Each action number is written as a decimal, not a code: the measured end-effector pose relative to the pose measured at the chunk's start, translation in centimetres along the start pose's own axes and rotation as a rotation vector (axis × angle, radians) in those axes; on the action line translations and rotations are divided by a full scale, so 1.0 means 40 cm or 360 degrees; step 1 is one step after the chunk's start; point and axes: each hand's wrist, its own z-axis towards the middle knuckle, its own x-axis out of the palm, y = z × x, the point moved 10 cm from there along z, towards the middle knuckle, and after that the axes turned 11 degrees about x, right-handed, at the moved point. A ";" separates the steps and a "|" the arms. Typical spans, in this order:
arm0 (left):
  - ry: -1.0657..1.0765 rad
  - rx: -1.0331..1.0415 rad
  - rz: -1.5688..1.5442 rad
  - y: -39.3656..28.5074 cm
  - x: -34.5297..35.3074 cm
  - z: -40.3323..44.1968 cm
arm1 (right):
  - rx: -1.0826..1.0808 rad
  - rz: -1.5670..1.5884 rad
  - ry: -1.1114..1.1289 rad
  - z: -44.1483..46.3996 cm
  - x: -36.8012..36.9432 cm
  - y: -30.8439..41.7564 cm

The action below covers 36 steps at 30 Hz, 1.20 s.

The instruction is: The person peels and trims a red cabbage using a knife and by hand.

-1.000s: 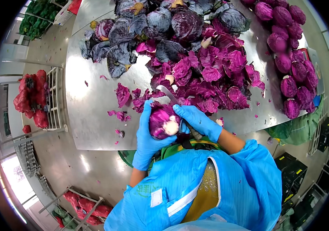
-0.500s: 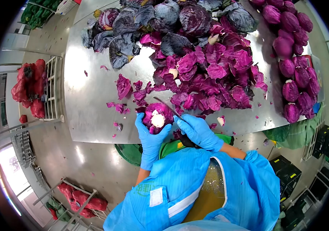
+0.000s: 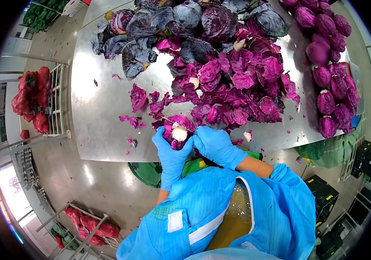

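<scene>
A purple cabbage (image 3: 186, 122), its pale cut stem end facing up, is held by my left hand (image 3: 171, 152) in a blue glove, near the table's front edge. My right hand (image 3: 215, 146), also gloved in blue, is closed on a knife (image 3: 170, 120). The thin blade lies across the cabbage just above the stem; the handle is hidden in the fist. Beyond both hands spreads a heap of loose purple leaves (image 3: 237, 93) with pale stem pieces among them.
Dark-leaved cabbages (image 3: 184, 19) lie at the back of the metal table (image 3: 96, 102). Trimmed purple cabbages (image 3: 338, 86) line its right side. Red sacks (image 3: 35, 99) sit on a rack at left. Black crates (image 3: 323, 197) stand at lower right.
The cabbage moved from between my hands and turned its stem end upward. My right hand came in closer, bringing the blade from beside the cabbage to across its top.
</scene>
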 end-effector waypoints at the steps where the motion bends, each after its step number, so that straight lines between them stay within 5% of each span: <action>1: -0.0001 0.0006 0.0013 0.001 0.001 0.002 | 0.0016 -0.0040 0.0008 0.004 -0.001 0.000; 11: 0.0074 0.0057 0.0017 0.008 0.015 0.019 | 0.0151 -0.0216 0.0398 0.053 0.034 -0.019; 17: 0.0042 0.0047 0.0097 -0.003 0.014 0.005 | -0.0327 -0.0749 0.0070 0.065 -0.008 0.019; 25: -0.0151 0.0023 -0.0146 0.027 0.015 -0.036 | 0.0454 0.0064 -0.0002 0.081 0.060 -0.133; 29: -0.0275 -0.0013 -0.0282 0.037 0.006 -0.067 | 0.0457 0.0202 0.0084 0.089 0.064 -0.152; 33: -0.0103 0.0129 -0.0116 0.016 -0.042 -0.017 | 0.0210 0.0313 -0.0178 0.070 -0.065 -0.105; 36: 0.0412 0.0035 0.0435 -0.040 -0.039 0.049 | -0.0111 0.0284 -0.0369 0.032 -0.086 -0.065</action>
